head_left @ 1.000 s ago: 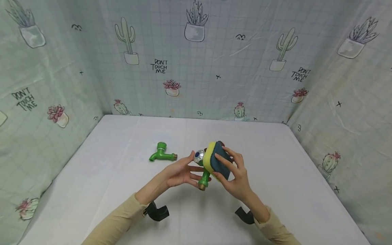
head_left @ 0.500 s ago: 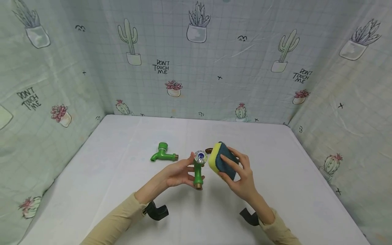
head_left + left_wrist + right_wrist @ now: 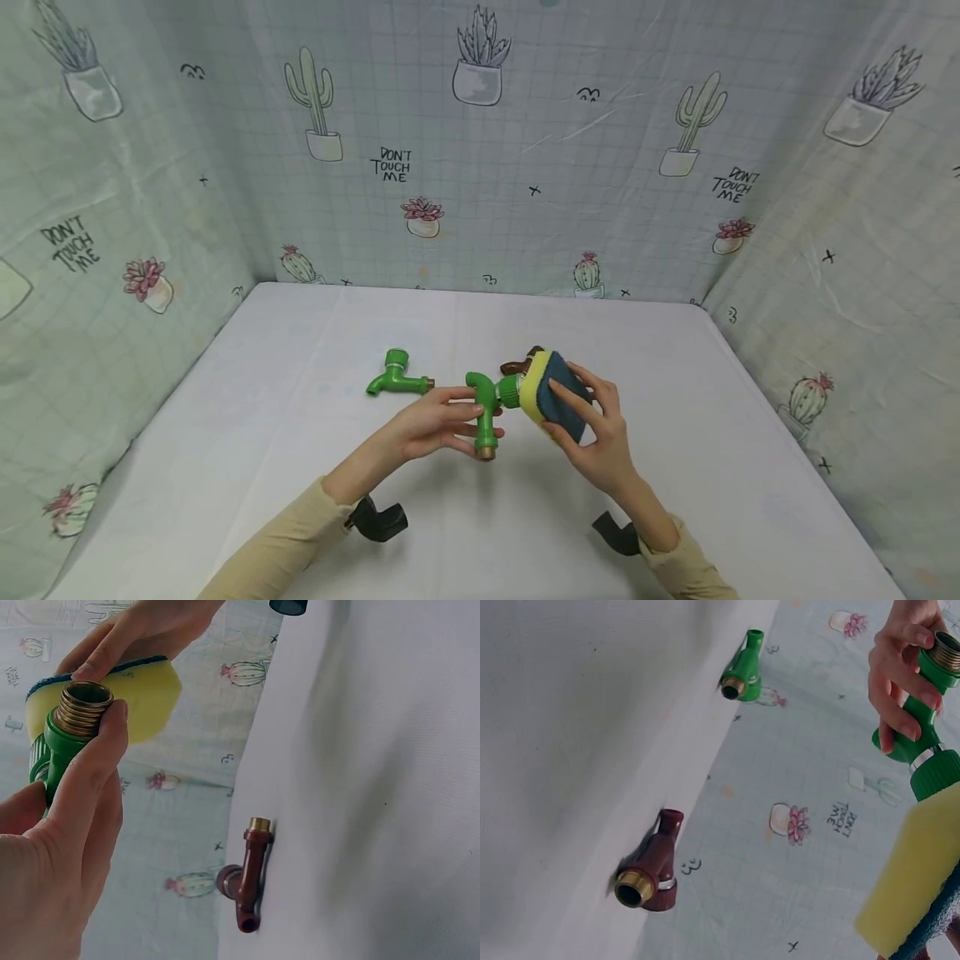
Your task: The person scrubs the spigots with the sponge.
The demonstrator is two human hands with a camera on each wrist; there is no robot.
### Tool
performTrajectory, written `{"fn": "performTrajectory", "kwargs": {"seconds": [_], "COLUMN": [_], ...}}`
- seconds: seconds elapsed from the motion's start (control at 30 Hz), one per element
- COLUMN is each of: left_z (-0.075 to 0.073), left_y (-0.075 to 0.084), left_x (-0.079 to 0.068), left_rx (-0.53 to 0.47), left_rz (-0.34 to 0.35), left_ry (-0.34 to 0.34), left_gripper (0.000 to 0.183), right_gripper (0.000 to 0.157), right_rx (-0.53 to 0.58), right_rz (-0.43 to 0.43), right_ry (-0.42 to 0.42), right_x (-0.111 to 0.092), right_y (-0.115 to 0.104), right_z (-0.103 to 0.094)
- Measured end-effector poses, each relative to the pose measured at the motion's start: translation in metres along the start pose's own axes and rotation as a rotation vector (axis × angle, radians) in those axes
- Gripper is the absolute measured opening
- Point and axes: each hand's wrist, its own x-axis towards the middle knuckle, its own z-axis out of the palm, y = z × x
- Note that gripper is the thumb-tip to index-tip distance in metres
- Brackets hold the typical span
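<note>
My left hand (image 3: pixel 431 423) holds a green faucet (image 3: pixel 486 421) above the table, fingers and thumb around its body. The brass threaded end points down toward me in the head view, and the green knob (image 3: pixel 509 391) points right. In my right hand (image 3: pixel 602 442) is a sponge (image 3: pixel 562 396) with a yellow foam side and a dark blue scouring side, gripped at the scouring side. Its yellow face (image 3: pixel 911 874) meets the knob's end in the right wrist view. The left wrist view shows the open brass thread (image 3: pixel 82 709) close, with the sponge behind.
A second green faucet (image 3: pixel 399 375) lies on the white table (image 3: pixel 300 433), left of my hands. A brown faucet (image 3: pixel 651 862) lies behind the sponge, partly hidden in the head view. Black curved pieces (image 3: pixel 380 520) show by both wrists. Patterned cloth (image 3: pixel 480 167) surrounds the table's back and sides.
My left hand has turned the faucet, so its knob swings from facing up to pointing right. The sponge came away from the faucet's side, moved slightly right, and now meets the knob's end.
</note>
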Motion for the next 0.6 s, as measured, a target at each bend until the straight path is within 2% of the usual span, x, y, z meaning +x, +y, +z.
{"fn": "performTrajectory", "kwargs": {"seconds": [0.17, 0.33, 0.47, 0.6], "left_z": [0.001, 0.003, 0.005, 0.006], "left_y": [0.001, 0.0, -0.001, -0.001], "left_x": [-0.003, -0.003, -0.002, -0.003], "left_rx": [-0.013, -0.029, -0.021, 0.018], "left_rz": [0.043, 0.07, 0.065, 0.06], "left_ry": [0.011, 0.035, 0.087, 0.133], "left_gripper": [0.05, 0.049, 0.049, 0.053], "right_gripper": [0.044, 0.038, 0.033, 0.032], "right_rx": [-0.068, -0.159, -0.235, -0.279], "right_rz": [-0.033, -0.152, -0.23, -0.257], "right_ry": [-0.005, 0.004, 0.001, -0.024], "right_x": [-0.001, 0.001, 0.002, 0.003], "right_y": [-0.003, -0.008, -0.012, -0.013], "right_z": [-0.003, -0.002, 0.0, 0.001]}}
